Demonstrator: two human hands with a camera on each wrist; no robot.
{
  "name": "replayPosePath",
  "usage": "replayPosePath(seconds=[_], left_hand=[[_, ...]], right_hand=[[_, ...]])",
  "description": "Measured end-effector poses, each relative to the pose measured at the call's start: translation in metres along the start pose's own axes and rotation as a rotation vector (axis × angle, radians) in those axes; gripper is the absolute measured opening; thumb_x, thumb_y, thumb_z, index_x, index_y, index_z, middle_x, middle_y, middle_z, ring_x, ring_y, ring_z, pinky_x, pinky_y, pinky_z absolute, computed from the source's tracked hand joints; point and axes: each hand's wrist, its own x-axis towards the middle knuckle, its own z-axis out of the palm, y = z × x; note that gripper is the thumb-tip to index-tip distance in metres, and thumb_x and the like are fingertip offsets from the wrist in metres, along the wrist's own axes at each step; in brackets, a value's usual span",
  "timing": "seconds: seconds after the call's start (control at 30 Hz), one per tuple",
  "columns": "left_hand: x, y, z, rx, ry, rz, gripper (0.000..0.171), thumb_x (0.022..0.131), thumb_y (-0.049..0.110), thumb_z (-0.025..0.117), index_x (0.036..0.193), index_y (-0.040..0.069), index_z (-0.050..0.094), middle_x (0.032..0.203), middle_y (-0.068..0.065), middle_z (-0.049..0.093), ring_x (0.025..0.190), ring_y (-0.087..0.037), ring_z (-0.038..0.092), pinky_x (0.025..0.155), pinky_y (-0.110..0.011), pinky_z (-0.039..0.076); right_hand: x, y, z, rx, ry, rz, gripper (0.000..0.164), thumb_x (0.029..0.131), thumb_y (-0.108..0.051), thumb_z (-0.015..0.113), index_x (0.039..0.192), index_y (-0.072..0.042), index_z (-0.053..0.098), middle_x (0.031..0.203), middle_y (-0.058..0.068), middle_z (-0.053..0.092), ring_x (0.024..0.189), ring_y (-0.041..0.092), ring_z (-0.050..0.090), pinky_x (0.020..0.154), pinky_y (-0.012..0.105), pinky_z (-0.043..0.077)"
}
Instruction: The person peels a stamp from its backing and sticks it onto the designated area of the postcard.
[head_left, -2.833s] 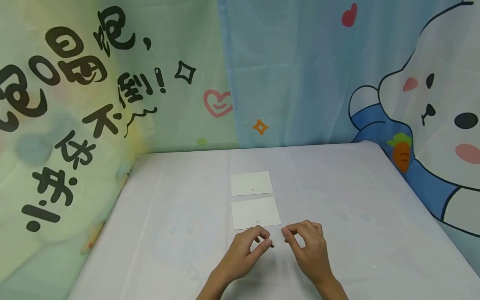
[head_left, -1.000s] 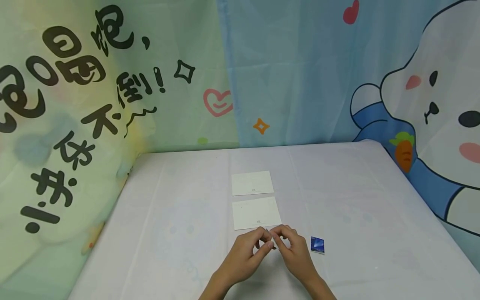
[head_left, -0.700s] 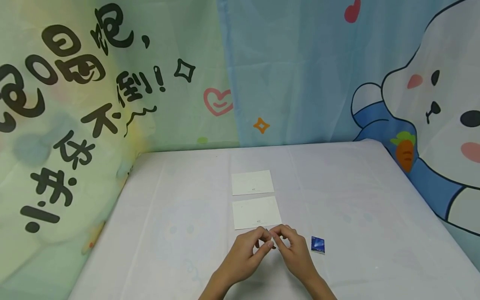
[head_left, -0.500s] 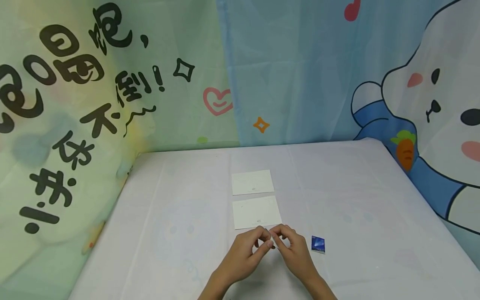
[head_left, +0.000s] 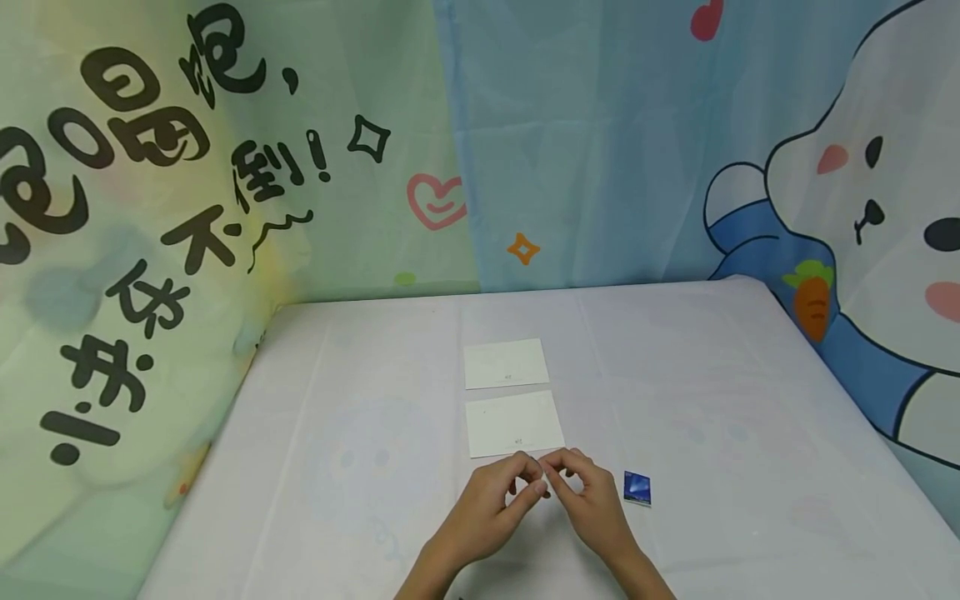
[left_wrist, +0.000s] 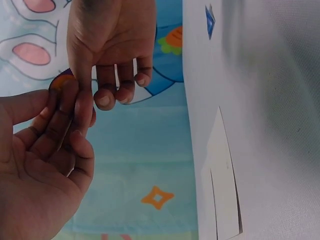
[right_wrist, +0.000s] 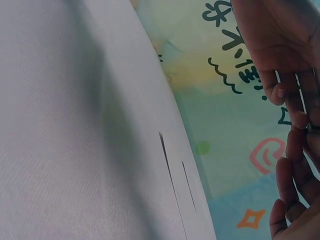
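In the head view my left hand (head_left: 491, 504) is at the front middle of the table, thumb and index finger brought together. It pinches a small, flat, purple-and-orange piece with a finely notched edge (left_wrist: 62, 79), mostly hidden by fingers in the left wrist view. My right hand (head_left: 588, 500) meets it tip to tip, its thumb and index finger pinching at the same piece. To the right of that hand lies a small blue square picture piece (head_left: 637, 488). Just beyond the fingertips is a white card (head_left: 513, 423), with a second white card (head_left: 506, 363) behind it.
A white cloth covers the table (head_left: 360, 400). Behind it hangs a printed curtain (head_left: 585, 150) with lettering on the left and a white cartoon animal on the right. Each card bears tiny print near its near edge.
Since the oldest frame the blue square has come to lie on the table at right, and my right hand has moved left to my left fingertips. Over the last second both hands stay nearly still.
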Motion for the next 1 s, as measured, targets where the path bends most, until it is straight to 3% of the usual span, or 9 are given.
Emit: replayPosePath(seconds=[0.23,0.4,0.7,0.8,1.0], left_hand=[[0.0,0.0,-0.001,0.002,-0.008,-0.004,0.015,0.097,0.024,0.048,0.091,0.012,0.056,0.084,0.007,0.062,0.076,-0.001,0.053,0.068,-0.024,0.047],[0.001,0.0,-0.001,0.003,-0.009,-0.005,0.016,0.097,0.025,0.048,0.091,0.012,0.056,0.084,0.007,0.062,0.076,-0.001,0.053,0.067,-0.021,0.045],[0.001,-0.002,0.0,0.02,-0.018,-0.007,0.016,0.097,0.026,0.047,0.091,0.014,0.055,0.083,0.008,0.061,0.075,-0.001,0.052,0.066,-0.021,0.045],[0.001,-0.002,0.0,0.029,-0.014,0.005,0.014,0.097,0.025,0.048,0.091,0.015,0.055,0.083,0.009,0.06,0.076,0.0,0.051,0.065,-0.023,0.046],[0.001,-0.001,0.001,0.026,-0.009,0.012,0.011,0.096,0.024,0.05,0.091,0.015,0.054,0.084,0.009,0.06,0.077,0.0,0.051,0.065,-0.021,0.045]], right_hand=[[0.0,-0.001,0.001,-0.001,0.03,-0.002,0.015,0.08,0.007,0.064,0.081,-0.008,0.067,0.076,-0.005,0.065,0.069,0.007,0.052,0.064,0.032,0.041],[0.0,-0.001,0.002,0.022,0.057,0.004,0.014,0.079,0.008,0.065,0.082,-0.005,0.067,0.078,-0.001,0.066,0.07,0.007,0.054,0.065,0.025,0.039],[-0.004,0.036,0.008,0.084,0.077,0.01,0.016,0.08,-0.001,0.069,0.09,-0.013,0.067,0.082,-0.004,0.065,0.074,0.009,0.057,0.068,0.029,0.037],[-0.003,0.037,0.007,0.115,0.085,-0.005,0.016,0.08,0.0,0.069,0.091,-0.012,0.066,0.083,-0.004,0.064,0.074,0.009,0.057,0.068,0.027,0.038],[-0.005,0.034,0.007,0.254,0.068,0.002,0.018,0.081,0.005,0.065,0.097,-0.003,0.062,0.085,0.007,0.063,0.074,0.012,0.056,0.07,0.024,0.04]])
